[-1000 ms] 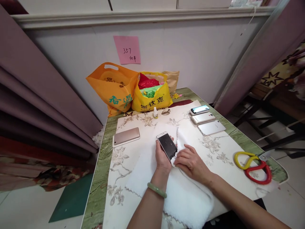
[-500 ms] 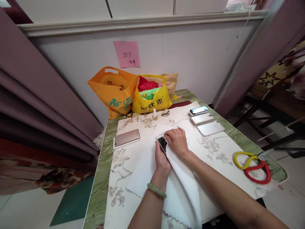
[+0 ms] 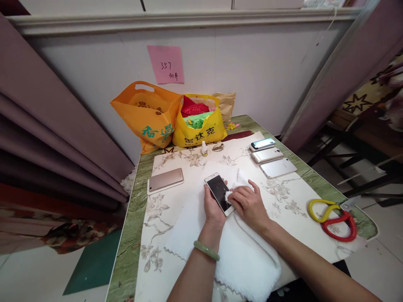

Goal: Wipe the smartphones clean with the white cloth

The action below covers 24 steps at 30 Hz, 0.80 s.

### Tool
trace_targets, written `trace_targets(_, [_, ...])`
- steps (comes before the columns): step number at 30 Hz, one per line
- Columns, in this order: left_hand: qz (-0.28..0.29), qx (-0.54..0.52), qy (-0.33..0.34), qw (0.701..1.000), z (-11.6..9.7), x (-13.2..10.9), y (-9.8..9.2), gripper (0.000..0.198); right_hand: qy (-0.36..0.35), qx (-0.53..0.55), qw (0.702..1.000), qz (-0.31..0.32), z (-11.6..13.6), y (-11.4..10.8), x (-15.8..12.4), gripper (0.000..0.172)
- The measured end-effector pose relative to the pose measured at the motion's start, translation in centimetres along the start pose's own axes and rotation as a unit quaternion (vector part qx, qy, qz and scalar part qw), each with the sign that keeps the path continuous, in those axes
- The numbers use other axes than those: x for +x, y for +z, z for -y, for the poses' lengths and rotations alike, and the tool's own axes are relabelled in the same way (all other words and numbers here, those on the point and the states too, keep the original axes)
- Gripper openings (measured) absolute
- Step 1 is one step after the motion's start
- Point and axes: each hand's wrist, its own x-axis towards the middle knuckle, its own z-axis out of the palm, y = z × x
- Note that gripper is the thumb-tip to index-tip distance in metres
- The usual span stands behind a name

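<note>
My left hand [image 3: 212,208] is closed around a white smartphone [image 3: 218,191] with a dark screen, holding it face up just above the table. My right hand [image 3: 248,203] pinches a fold of the white fluffy cloth [image 3: 245,260] and presses it against the lower right part of the screen. The rest of the cloth lies spread on the table under both hands. A green bangle [image 3: 206,250] sits on my left wrist.
A rose-gold phone [image 3: 166,180] lies left; three phones [image 3: 270,156] lie in a row at the right. Red and yellow scissors [image 3: 334,214] rest near the right edge. Orange bag [image 3: 147,117], yellow bag [image 3: 200,123] and a small bottle [image 3: 204,148] stand at the back.
My right hand has slid the cloth from the top of the phone down toward its lower part, uncovering most of the screen. The left hand keeps its grip.
</note>
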Motion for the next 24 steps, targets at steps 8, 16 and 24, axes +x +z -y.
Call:
trace_targets(8, [0.023,0.005,0.004,1.000,-0.1,0.0,-0.2,0.056,-0.052,0.034,0.998,0.002,0.4,0.7,1.3,0.015])
trace_targets(16, [0.010,0.012,-0.002,1.000,0.0,0.2,-0.3,0.057,-0.068,0.033,0.997,-0.002,-0.1,0.0,0.2,0.017])
trace_targets(24, [0.020,0.001,-0.004,1.000,0.1,0.3,-0.5,0.056,-0.026,0.011,0.999,-0.020,0.6,0.8,0.8,0.014])
